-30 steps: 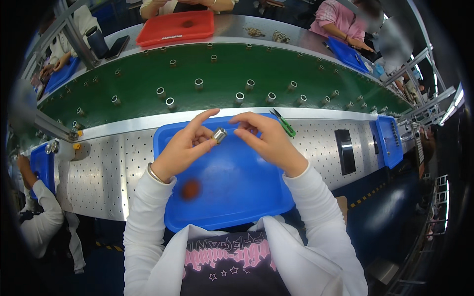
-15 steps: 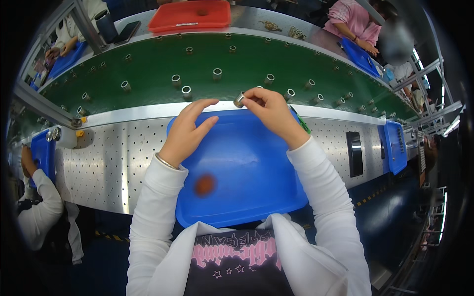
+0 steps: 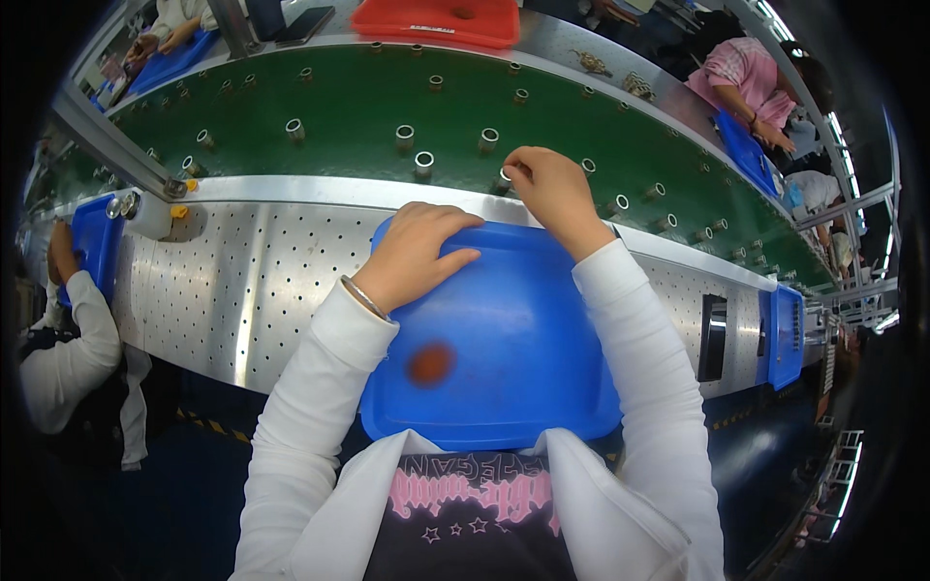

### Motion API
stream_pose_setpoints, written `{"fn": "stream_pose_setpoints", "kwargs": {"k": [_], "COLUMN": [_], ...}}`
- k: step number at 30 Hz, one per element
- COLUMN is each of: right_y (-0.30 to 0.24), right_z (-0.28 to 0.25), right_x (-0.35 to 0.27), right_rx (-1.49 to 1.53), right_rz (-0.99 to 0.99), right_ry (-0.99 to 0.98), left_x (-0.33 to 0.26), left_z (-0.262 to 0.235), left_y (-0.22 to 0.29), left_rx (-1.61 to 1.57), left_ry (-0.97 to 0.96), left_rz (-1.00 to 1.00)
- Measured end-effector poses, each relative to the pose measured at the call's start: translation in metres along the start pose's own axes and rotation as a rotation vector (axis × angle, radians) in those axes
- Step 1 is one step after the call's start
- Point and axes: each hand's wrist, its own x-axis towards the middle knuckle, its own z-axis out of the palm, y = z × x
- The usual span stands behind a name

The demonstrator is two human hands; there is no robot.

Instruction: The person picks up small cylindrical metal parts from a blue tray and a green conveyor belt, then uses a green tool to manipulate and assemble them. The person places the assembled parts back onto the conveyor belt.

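Shifted forward since the earlier frame, the right hand (image 3: 519,177) reaches over the green conveyor belt (image 3: 349,126), fingertips at a metal sleeve (image 3: 504,182); whether they grip it is unclear. Apart, the left hand (image 3: 418,254), open and empty, overlies the blue tray (image 3: 513,300). Tilted release could topple the sleeve; careless knuckles, the neighbouring cylinder (image 3: 588,167) rightward.

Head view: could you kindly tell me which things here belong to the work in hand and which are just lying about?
In use, it seems:
metal sleeve at the right hand
green surface bearing more sleeves
blue tray under the left hand

Probably just lying about:
black flat object, right side
brassy pieces, far side
yellow piece, left
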Motion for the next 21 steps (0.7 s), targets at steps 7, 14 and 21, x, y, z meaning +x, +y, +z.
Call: {"fn": "stream_pose_setpoints", "kwargs": {"k": [7,14,21], "right_y": [-0.049,-0.043,-0.041], "right_z": [0.035,0.035,-0.005], "right_x": [0.033,0.041,0.012], "right_rx": [-0.001,0.350,0.917], "right_rz": [-0.225,-0.094,-0.062], "right_ry": [-0.065,-0.068,-0.220], "left_x": [0.003,0.005,0.005], "left_z": [0.003,-0.006,-0.014], "left_y": [-0.004,-0.002,-0.007], "left_rx": [-0.050,-0.414,-1.206], "left_ry": [0.037,0.235,0.444], "left_rz": [0.010,-0.260,-0.489]}}
